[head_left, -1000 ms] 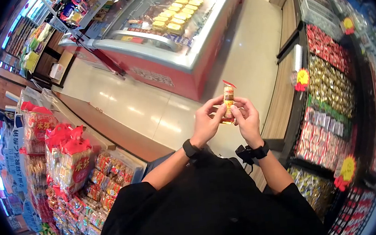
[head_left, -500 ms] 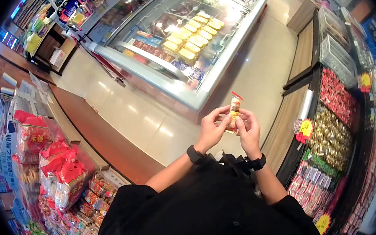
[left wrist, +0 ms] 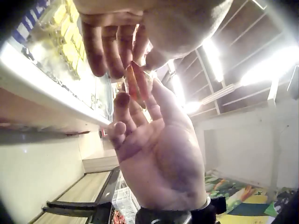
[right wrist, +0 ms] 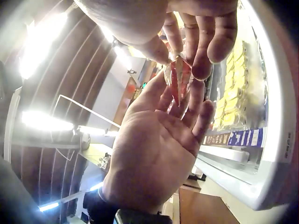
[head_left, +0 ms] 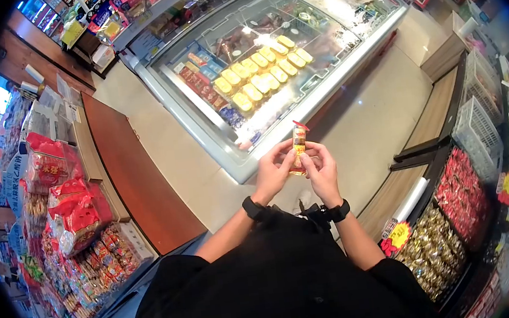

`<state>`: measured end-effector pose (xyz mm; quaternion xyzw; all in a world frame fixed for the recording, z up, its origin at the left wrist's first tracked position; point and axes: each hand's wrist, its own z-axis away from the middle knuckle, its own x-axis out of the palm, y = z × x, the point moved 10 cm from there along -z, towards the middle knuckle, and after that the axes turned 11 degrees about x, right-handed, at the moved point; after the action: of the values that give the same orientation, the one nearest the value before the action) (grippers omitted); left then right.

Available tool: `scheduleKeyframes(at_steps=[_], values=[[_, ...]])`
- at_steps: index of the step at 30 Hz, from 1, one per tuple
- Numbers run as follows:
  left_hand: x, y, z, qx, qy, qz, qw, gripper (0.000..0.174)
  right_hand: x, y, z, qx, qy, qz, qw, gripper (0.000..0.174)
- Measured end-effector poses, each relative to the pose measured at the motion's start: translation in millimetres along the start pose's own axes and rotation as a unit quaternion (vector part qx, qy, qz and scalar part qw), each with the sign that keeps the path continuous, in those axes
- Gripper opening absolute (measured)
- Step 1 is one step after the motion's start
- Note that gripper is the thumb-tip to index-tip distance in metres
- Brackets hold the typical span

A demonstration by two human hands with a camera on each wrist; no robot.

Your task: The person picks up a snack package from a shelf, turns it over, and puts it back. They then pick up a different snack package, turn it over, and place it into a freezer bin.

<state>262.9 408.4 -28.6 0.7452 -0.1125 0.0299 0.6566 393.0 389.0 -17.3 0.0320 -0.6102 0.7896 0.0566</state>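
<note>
A small, slim snack packet (head_left: 299, 145) in a red and yellow wrapper stands nearly upright between my hands in the head view, its red crimped end on top. My left hand (head_left: 273, 173) holds its left side between thumb and fingers. From the right, my right hand (head_left: 323, 173) pinches it too, thumb on the near face. In the left wrist view the packet's pointed lower end (left wrist: 138, 83) shows between both hands' fingertips. The right wrist view also shows that red end (right wrist: 178, 79), with fingers around it from both sides; the rest of the wrapper is largely hidden there.
A glass-topped chest freezer (head_left: 229, 155) with yellow packs inside stands just ahead. On the left, a display holds bagged snacks (head_left: 77, 215) beside a red-brown panel (head_left: 135, 178). To the right, sweets bins (head_left: 432, 252) carry a yellow price tag (head_left: 401, 235).
The head view has swung, bringing more of the freezer into sight and shifting the right-hand bins lower. Both hands keep hold of the snack packet in much the same grip.
</note>
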Motion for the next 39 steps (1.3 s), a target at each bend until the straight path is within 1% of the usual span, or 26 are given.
scheduleKeyframes(at_steps=[1,2,4,5,8,9,12,15,18,20,22,23,25,28,29,32,33,34,35,36,37,39], values=[[7.9,-10.2,-6.5,-0.012,0.016,0.033,0.999,0.033,-9.6,-5.3,-9.0,-0.003,-0.008,0.005,1.0,0.032],[15.7,-13.4,-13.9,-0.008,0.026,0.033,0.999,0.033,-17.4,-9.4,-18.3,-0.005,-0.018,0.01,1.0,0.031],[27.2,-6.3,-29.6,0.0,0.049,0.03,0.998,0.034,-28.8,-15.8,-37.5,-0.01,-0.044,0.009,0.999,0.031],[31.1,-3.8,-33.2,-0.012,0.06,0.029,0.998,0.035,-31.8,-18.3,-46.5,-0.013,-0.06,0.003,0.998,0.031],[31.0,-6.1,-46.7,0.003,0.09,-0.022,0.996,0.035,-34.8,-24.1,-68.2,-0.012,-0.099,-0.014,0.995,0.031],[30.9,-9.2,-50.6,-0.01,0.1,-0.006,0.995,0.036,-34.4,-24.3,-76.7,-0.016,-0.111,-0.012,0.994,0.03],[19.3,-15.1,-65.5,0.028,0.125,-0.085,0.988,0.037,-32.7,-25.8,-100.4,-0.015,-0.14,0.003,0.99,0.03],[8.9,-22.8,-77.2,-0.003,0.183,-0.066,0.981,0.038,-24.1,-25.2,-123.5,-0.003,-0.166,0.018,0.986,0.032],[1.2,-33.1,-97.9,0.007,0.195,-0.074,0.978,0.037,-22.4,-26.3,-148.8,0.005,-0.179,0.049,0.983,0.034],[-0.5,-42.3,-116.9,0.011,0.202,-0.045,0.978,0.037,-23.9,-29.8,-168.9,-0.002,-0.174,0.07,0.982,0.035],[1.2,-42.0,-136.2,0.017,0.204,-0.031,0.978,0.037,-27.6,-35.9,-189.7,-0.018,-0.163,0.093,0.982,0.037],[0.8,-39.0,-147.6,0.024,0.203,-0.035,0.978,0.036,-26.1,-37.4,-200.7,-0.01,-0.169,0.092,0.981,0.037],[-5.3,-38.2,-168.0,0.041,0.21,-0.051,0.975,0.035,-19.4,-54.8,-218.2,-0.018,-0.161,0.116,0.98,0.036],[-17.3,-41.0,-191.6,0.042,0.237,-0.022,0.97,0.034,-6.0,-71.3,-243.1,-0.015,-0.163,0.16,0.973,0.036],[-22.3,-45.5,-200.3,0.059,0.241,-0.002,0.969,0.035,-1.7,-73.1,-252.6,-0.016,-0.166,0.165,0.972,0.036],[-38.0,-44.3,-217.9,0.039,0.257,-0.009,0.966,0.036,12.4,-79.4,-278.8,-0.022,-0.177,0.175,0.968,0.034],[-43.4,-30.7,-224.0,0.062,0.266,-0.03,0.962,0.037,20.6,-85.7,-284.0,-0.018,-0.184,0.175,0.967,0.033],[-49.9,-23.5,-230.1,0.062,0.268,-0.041,0.961,0.036,30.0,-91.7,-290.3,-0.016,-0.191,0.174,0.966,0.032],[-56.8,-17.0,-235.5,0.063,0.27,-0.052,0.959,0.036,39.1,-99.9,-296.5,-0.042,-0.195,0.185,0.962,0.031],[-63.3,-13.3,-240.9,0.064,0.273,-0.063,0.958,0.036,46.7,-103.1,-304.4,-0.037,-0.202,0.191,0.96,0.03],[-70.1,-11.4,-246.2,0.078,0.293,-0.04,0.952,0.036,54.9,-107.6,-312.3,-0.048,-0.21,0.196,0.956,0.03],[-80.3,-1.9,-255.6,0.078,0.306,-0.043,0.948,0.035,70.4,-114.9,-327.9,-0.062,-0.228,0.206,0.95,0.029]])
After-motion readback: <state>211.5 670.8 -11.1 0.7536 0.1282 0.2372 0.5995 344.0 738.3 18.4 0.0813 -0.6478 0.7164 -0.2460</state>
